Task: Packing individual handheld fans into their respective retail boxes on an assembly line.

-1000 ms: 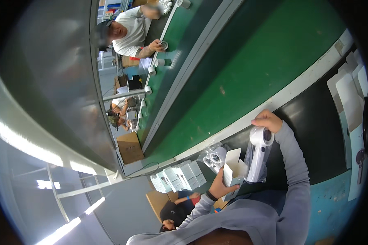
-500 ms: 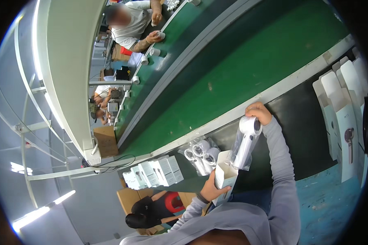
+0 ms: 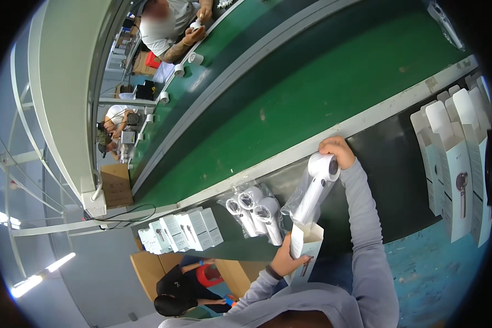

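My right hand (image 3: 338, 150) grips the round head of a white device (image 3: 315, 188) in a clear plastic bag, its straight handle slanting down toward me. My left hand (image 3: 286, 261) is wrapped round a tall, pale printed carton (image 3: 307, 249) with its top end open. The lower end of the bag is right at the carton's opening; whether any of it is inside I cannot tell. Beside them, on the dark worktop, lie several similar bagged white devices (image 3: 255, 210).
Upright open cartons (image 3: 455, 164) crowd the right side. Closed cartons (image 3: 183, 229) stand in a row at left. A green conveyor (image 3: 290, 104) runs beyond a pale rail, with a bagged device (image 3: 445, 24) far right. Co-workers (image 3: 167, 27) sit across it; another person (image 3: 183, 290) bends at lower left.
The view has swung a little to the right. My left hand has brought the carton lower and to the right, so the bag's lower end is now over its opening. Both grips are kept.
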The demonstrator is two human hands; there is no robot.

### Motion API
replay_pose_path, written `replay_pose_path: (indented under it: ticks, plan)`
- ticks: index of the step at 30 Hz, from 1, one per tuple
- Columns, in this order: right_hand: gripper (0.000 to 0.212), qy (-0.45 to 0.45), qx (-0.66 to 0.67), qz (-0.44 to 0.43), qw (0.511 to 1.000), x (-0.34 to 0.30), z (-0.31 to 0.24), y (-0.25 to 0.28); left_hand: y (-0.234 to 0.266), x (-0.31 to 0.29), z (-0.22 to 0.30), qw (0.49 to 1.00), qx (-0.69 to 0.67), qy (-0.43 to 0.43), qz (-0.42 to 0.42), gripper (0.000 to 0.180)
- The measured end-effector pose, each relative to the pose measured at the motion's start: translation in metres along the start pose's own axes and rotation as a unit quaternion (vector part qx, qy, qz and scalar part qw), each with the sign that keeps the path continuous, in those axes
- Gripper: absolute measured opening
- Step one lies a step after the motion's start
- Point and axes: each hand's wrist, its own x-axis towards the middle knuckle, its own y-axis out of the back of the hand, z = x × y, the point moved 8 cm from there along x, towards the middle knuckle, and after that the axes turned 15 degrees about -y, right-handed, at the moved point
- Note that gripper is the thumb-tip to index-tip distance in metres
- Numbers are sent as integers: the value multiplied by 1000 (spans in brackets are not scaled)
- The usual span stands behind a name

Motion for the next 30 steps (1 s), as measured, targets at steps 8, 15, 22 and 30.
replay_pose_path:
  ticks: [8,15,22,30]
  plan:
    - [14,52,-19,41,998,-4,-2,9,-12,-23,-12,997,49,-63,3,81]
    - [18,145,50,168,974,-69,21,-8,20,-81,-39,996,-34,-68,56,77]
    - [27,156,-80,236,956,-183,32,-76,59,-138,-26,986,101,-120,60,82]
    - [30,273,-365,215,863,-245,-11,-144,52,-121,24,985,104,-140,21,93]
